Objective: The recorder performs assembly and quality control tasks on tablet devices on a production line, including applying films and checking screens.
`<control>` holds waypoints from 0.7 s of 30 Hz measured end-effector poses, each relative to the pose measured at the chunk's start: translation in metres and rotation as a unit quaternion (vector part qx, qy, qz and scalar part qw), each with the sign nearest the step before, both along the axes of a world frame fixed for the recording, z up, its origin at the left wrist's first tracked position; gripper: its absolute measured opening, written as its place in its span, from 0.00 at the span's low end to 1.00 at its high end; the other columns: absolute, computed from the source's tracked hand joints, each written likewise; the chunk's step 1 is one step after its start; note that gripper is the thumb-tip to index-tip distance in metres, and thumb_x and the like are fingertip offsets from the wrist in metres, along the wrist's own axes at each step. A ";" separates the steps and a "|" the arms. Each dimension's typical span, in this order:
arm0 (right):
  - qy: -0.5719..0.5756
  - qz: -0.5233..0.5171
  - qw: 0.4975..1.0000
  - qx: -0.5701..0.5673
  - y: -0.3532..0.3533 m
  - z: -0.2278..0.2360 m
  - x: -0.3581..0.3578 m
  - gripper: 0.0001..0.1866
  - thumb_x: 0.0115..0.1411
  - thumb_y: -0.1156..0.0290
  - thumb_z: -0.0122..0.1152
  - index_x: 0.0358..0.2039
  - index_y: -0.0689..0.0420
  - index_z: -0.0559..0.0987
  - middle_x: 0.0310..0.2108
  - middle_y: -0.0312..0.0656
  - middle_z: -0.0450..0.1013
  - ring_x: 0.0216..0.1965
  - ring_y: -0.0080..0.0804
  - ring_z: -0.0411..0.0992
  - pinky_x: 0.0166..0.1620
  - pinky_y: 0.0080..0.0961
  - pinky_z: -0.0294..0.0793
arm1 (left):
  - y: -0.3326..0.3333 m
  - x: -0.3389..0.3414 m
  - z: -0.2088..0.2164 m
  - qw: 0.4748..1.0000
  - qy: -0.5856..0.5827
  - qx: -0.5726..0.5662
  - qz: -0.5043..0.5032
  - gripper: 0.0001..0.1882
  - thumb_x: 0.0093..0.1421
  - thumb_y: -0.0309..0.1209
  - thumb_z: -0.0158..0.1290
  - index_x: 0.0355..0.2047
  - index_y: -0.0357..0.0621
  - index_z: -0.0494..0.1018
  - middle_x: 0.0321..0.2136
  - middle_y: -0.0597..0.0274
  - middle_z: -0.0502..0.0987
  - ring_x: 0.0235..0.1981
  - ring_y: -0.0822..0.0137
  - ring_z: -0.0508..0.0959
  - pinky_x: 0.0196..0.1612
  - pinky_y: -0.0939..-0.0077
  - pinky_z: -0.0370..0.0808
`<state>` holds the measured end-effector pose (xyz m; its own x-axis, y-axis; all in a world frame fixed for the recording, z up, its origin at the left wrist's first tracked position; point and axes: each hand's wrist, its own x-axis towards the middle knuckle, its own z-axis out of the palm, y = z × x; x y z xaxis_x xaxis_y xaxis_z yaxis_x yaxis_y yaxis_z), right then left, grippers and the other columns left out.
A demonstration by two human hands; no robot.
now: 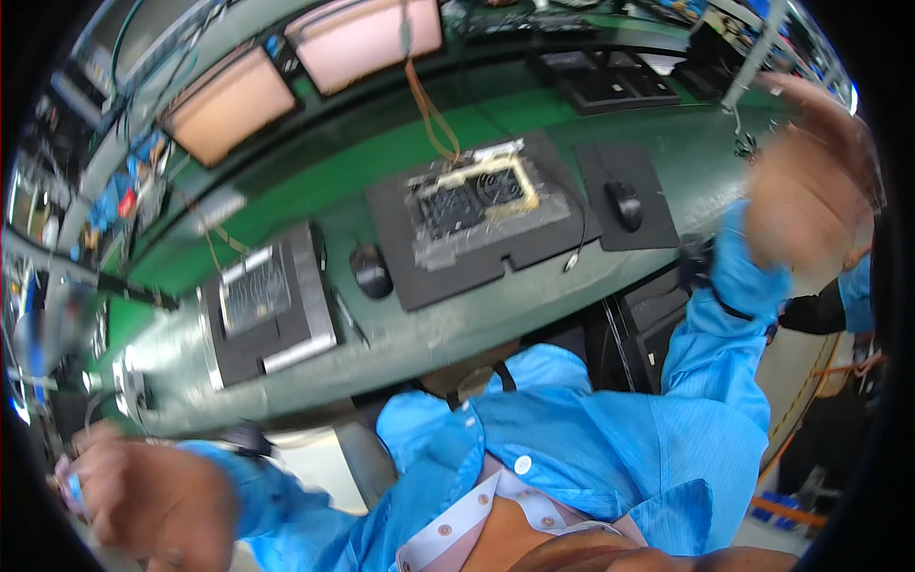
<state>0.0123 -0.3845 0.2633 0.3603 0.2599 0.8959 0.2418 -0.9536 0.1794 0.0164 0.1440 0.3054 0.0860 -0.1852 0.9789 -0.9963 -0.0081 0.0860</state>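
Observation:
My left hand (157, 496) is at the lower left, off the bench's near edge, blurred by motion. Its fingers look curled in, with a small pink-and-blue thing (70, 484) at them that I cannot make out. Raised at the upper right, close to the camera, my right hand (810, 205) is smeared, and its fingers cannot be told apart. On the green bench, a black foam mat (419, 286) bears a taped frame (477, 205) with dark parts and a round fan shape inside. A second, smaller mat (291, 329) carries a flat mesh-like panel (255, 294).
One black mouse (370, 271) sits between the mats; another mouse (625, 204) rests on a mouse pad (658, 229) to the right. A pen (351, 317) lies near the left mat. Two screens (367, 43) and black trays (610, 81) stand behind. Another person's blue sleeve (856, 296) shows far right.

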 end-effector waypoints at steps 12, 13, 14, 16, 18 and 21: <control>0.446 -0.230 0.856 0.125 -0.193 -0.160 0.202 0.26 0.60 0.54 0.58 0.52 0.58 0.77 0.49 0.53 0.76 0.53 0.52 0.72 0.56 0.42 0.72 | -0.122 0.005 -0.314 0.874 0.351 0.203 0.266 0.04 0.51 0.23 0.62 0.25 0.43 0.76 0.16 0.62 0.72 0.16 0.61 0.73 0.21 0.67 0.68; 0.436 -0.212 0.858 0.168 -0.220 -0.185 0.227 0.26 0.60 0.54 0.58 0.52 0.60 0.77 0.50 0.54 0.75 0.54 0.52 0.72 0.56 0.42 0.71 | -0.127 0.012 -0.313 0.863 0.371 0.210 0.272 0.04 0.51 0.23 0.62 0.25 0.44 0.77 0.16 0.63 0.71 0.16 0.62 0.72 0.20 0.67 0.68; 0.409 -0.195 0.878 0.157 -0.235 -0.202 0.247 0.25 0.58 0.57 0.61 0.48 0.65 0.77 0.42 0.56 0.77 0.46 0.55 0.75 0.49 0.44 0.74 | -0.128 0.015 -0.311 0.851 0.392 0.216 0.276 0.04 0.52 0.24 0.62 0.25 0.44 0.77 0.15 0.64 0.71 0.15 0.63 0.72 0.20 0.68 0.67; 0.430 -0.230 0.854 0.182 -0.218 -0.206 0.270 0.29 0.57 0.52 0.64 0.49 0.65 0.77 0.46 0.58 0.76 0.49 0.54 0.75 0.52 0.42 0.74 | -0.125 0.013 -0.309 0.837 0.408 0.191 0.310 0.04 0.52 0.24 0.62 0.25 0.44 0.77 0.15 0.64 0.70 0.15 0.63 0.72 0.20 0.68 0.67; 0.499 -0.229 0.814 0.190 -0.220 -0.235 0.303 0.36 0.52 0.47 0.68 0.49 0.67 0.77 0.50 0.60 0.75 0.53 0.57 0.72 0.57 0.41 0.71 | -0.125 0.010 -0.307 0.823 0.429 0.171 0.331 0.04 0.52 0.25 0.62 0.24 0.45 0.77 0.14 0.64 0.70 0.15 0.63 0.72 0.19 0.68 0.67; 0.497 -0.262 0.814 0.147 -0.212 -0.258 0.324 0.38 0.52 0.53 0.69 0.56 0.67 0.71 0.52 0.63 0.73 0.56 0.57 0.70 0.59 0.43 0.70 | -0.126 0.007 -0.309 0.836 0.395 0.175 0.338 0.04 0.51 0.25 0.62 0.25 0.44 0.77 0.14 0.64 0.69 0.15 0.63 0.72 0.19 0.67 0.67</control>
